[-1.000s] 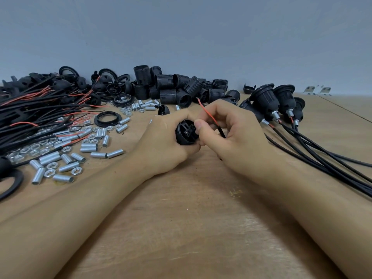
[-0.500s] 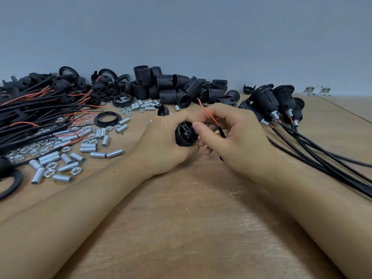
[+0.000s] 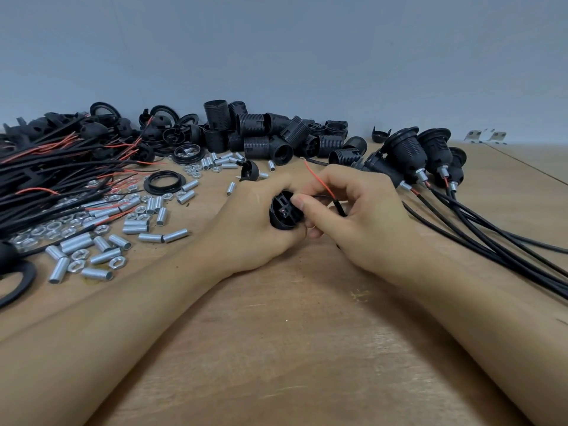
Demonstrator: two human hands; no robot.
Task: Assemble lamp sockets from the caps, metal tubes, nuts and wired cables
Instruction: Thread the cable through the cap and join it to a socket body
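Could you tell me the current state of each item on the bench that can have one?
Left hand: grips the black socket part.
Right hand: pinches the wired cable, red lead sticking up.
Finished sockets: assembled, lying right, cables attached.
Metal tubes: loose, scattered left.
Nuts: loose among tubes.
Threaded socket bodies: unassembled, piled at back.

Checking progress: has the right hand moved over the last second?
No. The right hand stays at the cap, same spot relative to the finished sockets.

black socket cap [image 3: 284, 210] with red-and-black wired cable [image 3: 333, 198], open side toward the camera, above the wooden table [image 3: 292, 348]
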